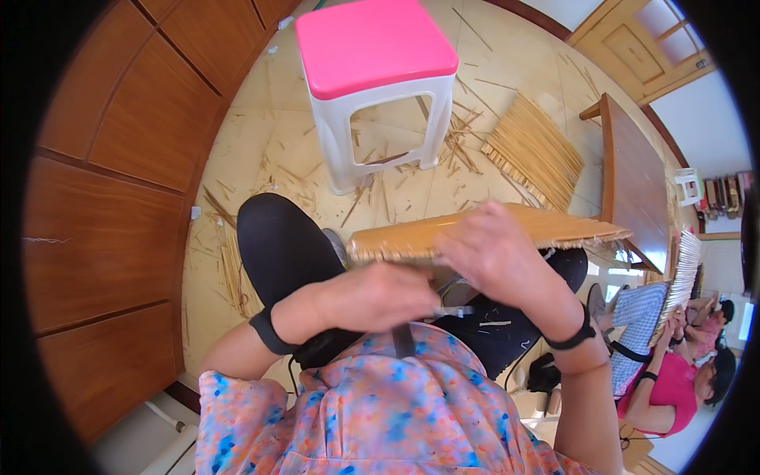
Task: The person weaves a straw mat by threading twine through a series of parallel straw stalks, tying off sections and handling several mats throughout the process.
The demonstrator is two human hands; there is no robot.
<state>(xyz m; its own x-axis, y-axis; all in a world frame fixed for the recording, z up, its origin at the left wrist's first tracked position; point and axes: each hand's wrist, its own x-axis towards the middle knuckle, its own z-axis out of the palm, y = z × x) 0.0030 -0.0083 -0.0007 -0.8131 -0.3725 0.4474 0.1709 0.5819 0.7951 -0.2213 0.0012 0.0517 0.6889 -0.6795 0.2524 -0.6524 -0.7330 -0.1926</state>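
A woven panel of light straw-coloured strips [558, 226], with a ragged front edge, lies crosswise above my lap. My right hand [487, 249] is at that edge with its fingers curled; it is blurred, and what it grips is unclear. Just below the panel, my left hand [372, 297] is closed and smeared by motion, its fingertips and anything in them hidden. A small pale object [453, 311] shows beside it, too blurred to identify. Short scraps and bits of thread [495, 323] rest on my dark right trouser leg.
A pink-topped white stool [376, 43] stands ahead. Strip scraps [467, 142] and another panel [532, 142] lie on the floor. Wooden cabinets [134, 134] run along the left. A wooden table [633, 178] is at right, with two co-workers [665, 396] [704, 324] below it in view, handling another panel.
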